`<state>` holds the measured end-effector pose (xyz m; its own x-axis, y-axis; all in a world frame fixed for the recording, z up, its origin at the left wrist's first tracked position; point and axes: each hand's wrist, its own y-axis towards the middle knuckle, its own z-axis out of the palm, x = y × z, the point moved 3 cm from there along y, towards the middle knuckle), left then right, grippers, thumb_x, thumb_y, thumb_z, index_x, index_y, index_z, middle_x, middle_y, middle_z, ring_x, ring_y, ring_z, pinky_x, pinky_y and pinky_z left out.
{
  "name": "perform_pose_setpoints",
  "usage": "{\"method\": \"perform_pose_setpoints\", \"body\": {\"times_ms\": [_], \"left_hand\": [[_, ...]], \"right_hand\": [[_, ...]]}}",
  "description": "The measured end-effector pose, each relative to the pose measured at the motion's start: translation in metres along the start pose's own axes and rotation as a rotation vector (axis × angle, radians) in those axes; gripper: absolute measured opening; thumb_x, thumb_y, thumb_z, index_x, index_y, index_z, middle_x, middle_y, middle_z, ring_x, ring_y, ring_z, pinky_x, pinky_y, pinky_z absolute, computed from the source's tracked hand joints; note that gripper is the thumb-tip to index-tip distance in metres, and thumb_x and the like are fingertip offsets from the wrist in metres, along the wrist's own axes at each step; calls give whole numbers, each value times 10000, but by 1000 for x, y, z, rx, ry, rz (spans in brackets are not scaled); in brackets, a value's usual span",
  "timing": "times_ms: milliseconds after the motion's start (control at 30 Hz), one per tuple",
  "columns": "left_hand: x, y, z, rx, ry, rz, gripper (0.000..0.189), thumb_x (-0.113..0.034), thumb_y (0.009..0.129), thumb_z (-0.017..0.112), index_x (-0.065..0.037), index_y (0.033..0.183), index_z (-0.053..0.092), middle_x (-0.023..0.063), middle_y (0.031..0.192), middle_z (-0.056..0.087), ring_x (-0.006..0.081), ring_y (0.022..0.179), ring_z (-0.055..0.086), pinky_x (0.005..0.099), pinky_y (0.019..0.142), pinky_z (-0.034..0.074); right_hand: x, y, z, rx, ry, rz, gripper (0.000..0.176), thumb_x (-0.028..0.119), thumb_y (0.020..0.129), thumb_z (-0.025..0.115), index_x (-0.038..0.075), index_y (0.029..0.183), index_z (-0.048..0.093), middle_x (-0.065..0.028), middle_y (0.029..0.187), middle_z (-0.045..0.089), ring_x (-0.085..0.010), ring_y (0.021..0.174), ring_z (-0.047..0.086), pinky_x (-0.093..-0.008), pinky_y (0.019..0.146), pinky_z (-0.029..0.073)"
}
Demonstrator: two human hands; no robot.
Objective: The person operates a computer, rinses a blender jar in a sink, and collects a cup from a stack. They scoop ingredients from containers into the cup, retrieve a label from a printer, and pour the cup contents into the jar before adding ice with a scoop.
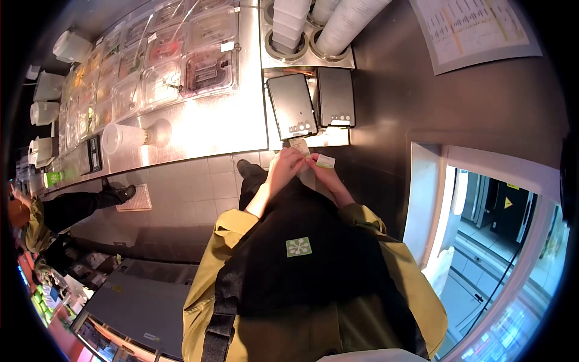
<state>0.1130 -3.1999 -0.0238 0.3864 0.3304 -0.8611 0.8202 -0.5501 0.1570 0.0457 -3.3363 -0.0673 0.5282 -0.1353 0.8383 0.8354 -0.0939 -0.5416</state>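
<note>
Apron [301, 274], left hand [287, 166], right hand [324, 176] pinching white-green label [326, 161].

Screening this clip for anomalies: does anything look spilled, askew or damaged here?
Nothing stands out. Left hand and right hand hold small paper slips by the printers; the cup on the steel counter looks upright, no spill visible.

Steel counter [205, 130], lidded ingredient tubs [208, 69], clear plastic cup [120, 137], two black countertop units [291, 105], cup stacks [347, 21], printed chart [476, 30], tiled floor [193, 181], co-worker's leg [78, 205].
</note>
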Motion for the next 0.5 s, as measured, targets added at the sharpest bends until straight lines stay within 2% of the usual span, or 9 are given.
{"method": "perform_pose_setpoints", "body": {"times_ms": [100, 267, 400, 467, 500], "left_hand": [[2, -2, -3, 25, -12, -58, 98, -60, 727, 606, -30, 820, 616, 86, 798, 575, 262, 770, 558, 327, 686, 451], [12, -1, 4, 32, -36, -78, 101, -88, 715, 623, -29, 798, 618, 75, 810, 580, 258, 768, 559, 329, 660, 465], [8, 7, 3, 56, -48, -106, 82, -73, 728, 604, -22, 791, 596, 79, 806, 571, 258, 763, 560, 325, 656, 466], [6, 20, -4, -35, -25, -81, 61, -79, 764, 586, -28, 796, 589, 107, 758, 558, 266, 651, 568, 323, 590, 459], [7, 29, -7, -101, 120, -31, 67, -92, 774, 582, -32, 802, 575, 117, 763, 553, 278, 620, 570, 321, 548, 461]], "right_hand": [[-7, 6, 0, 22, -5, -27, 136, 194, 890, 512, 71, 857, 561, 32, 768, 545, -56, 741, 483, -206, 671, 400], [-1, 7, 0, 80, -103, -119, 133, 188, 898, 501, 73, 860, 556, 36, 758, 524, -52, 734, 461, -208, 660, 392], [2, 3, -5, 92, -18, -62, 135, 186, 898, 505, 71, 852, 557, 44, 737, 508, -50, 715, 448, -207, 641, 387], [-13, 8, -12, 113, -54, -63, 136, 189, 894, 513, 70, 846, 559, 48, 725, 503, -50, 705, 444, -207, 629, 385], [-14, 8, -14, 101, -90, -57, 135, 187, 889, 521, 70, 838, 562, 47, 718, 501, -51, 698, 446, -210, 624, 387]]}}
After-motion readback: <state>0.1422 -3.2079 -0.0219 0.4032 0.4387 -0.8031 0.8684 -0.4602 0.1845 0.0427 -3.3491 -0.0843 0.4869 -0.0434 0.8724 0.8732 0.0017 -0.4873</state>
